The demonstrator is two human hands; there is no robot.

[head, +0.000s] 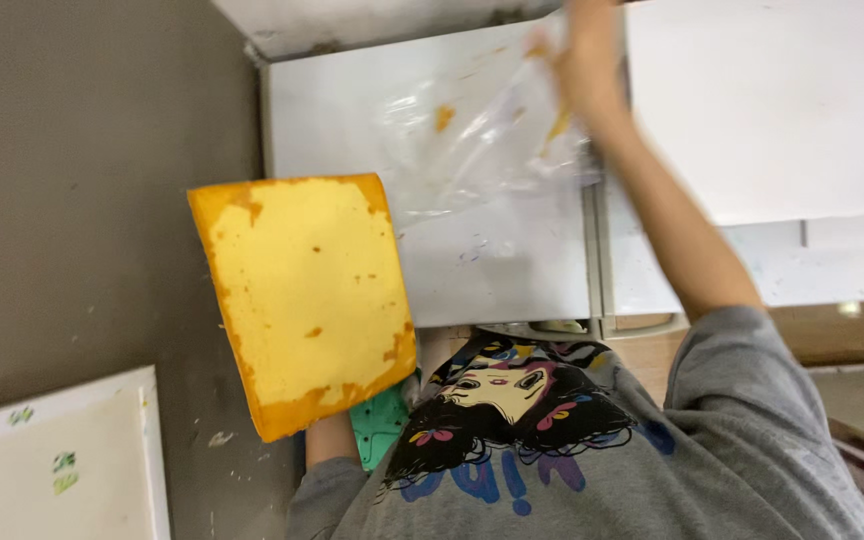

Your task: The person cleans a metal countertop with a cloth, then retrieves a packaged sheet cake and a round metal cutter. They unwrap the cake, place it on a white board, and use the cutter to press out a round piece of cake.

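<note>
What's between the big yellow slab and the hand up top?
Between the yellow slab and the right hand: a crumpled clear plastic sheet, orange-smeared, in the head view.

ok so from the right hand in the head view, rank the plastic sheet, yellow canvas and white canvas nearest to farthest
1. plastic sheet, at the right hand, top centre.
2. yellow canvas, centre left.
3. white canvas, bottom left corner.

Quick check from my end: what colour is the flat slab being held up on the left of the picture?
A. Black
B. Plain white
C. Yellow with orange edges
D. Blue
C: the slab has a pale yellow face with orange rim and patches.
</note>
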